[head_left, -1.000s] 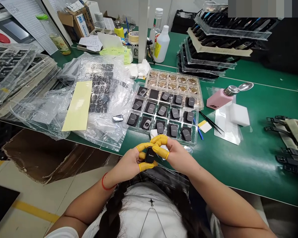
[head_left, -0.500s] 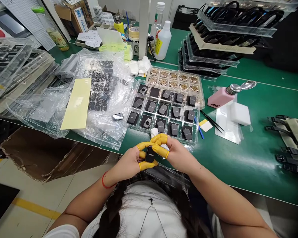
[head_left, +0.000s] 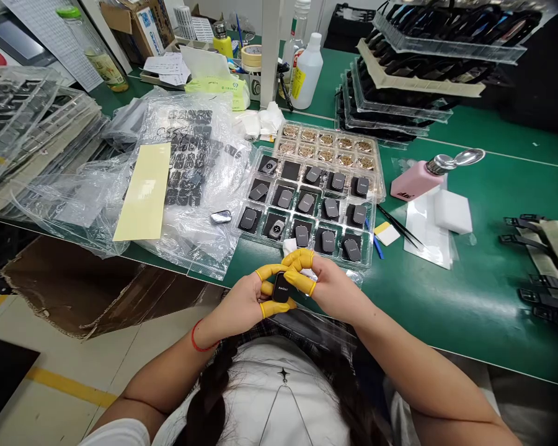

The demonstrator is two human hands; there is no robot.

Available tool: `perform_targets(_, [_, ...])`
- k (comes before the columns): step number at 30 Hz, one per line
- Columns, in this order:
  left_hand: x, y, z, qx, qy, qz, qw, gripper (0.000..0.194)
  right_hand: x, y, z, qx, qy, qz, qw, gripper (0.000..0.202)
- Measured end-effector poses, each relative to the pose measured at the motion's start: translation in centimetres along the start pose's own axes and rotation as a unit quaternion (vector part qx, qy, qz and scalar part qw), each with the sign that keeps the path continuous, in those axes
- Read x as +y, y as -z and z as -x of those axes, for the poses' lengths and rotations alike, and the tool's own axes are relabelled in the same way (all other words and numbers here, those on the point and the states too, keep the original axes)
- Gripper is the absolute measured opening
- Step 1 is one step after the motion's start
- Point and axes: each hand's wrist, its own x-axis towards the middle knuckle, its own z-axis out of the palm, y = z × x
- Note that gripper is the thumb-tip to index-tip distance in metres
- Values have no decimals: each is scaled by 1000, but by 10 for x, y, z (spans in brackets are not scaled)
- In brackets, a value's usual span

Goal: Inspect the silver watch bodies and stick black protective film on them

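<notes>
A small black watch face [head_left: 281,288] with white lettering is held upright between my hands at the table's front edge. My left hand [head_left: 255,297], in yellow finger cots, grips its left side and lower edge. The fingers of my right hand [head_left: 320,279], also in yellow cots, pinch at its upper right corner, touching a bit of white material partly hidden behind them. Just beyond lies a clear tray [head_left: 263,238] of similar black watch faces, two of them turned back side up. One compartment [head_left: 291,170] in its back row holds no watch.
Behind it sits a tray of gold round parts [head_left: 325,140]. A pink pump bottle [head_left: 415,180], black tweezers [head_left: 400,226] and a white sponge [head_left: 452,211] are on the right. Plastic bags and a yellow sheet [head_left: 144,192] lie left. Stacked strap trays [head_left: 400,111] stand at the back right.
The camera view has shifted slightly. Both hands keep nearly the same hold on the watch face, with no clear movement.
</notes>
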Motion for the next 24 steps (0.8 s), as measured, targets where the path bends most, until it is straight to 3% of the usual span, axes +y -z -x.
perform_targets(16, [-1, 0, 0, -2, -2, -1, 1000, 62, -2, 2, -4, -11, -2, -28, 1000, 19])
perform_targets(24, [-2, 1, -4, -8, -1, 4, 1000, 59, 0, 2, -3, -3, -2, 6, 1000, 18])
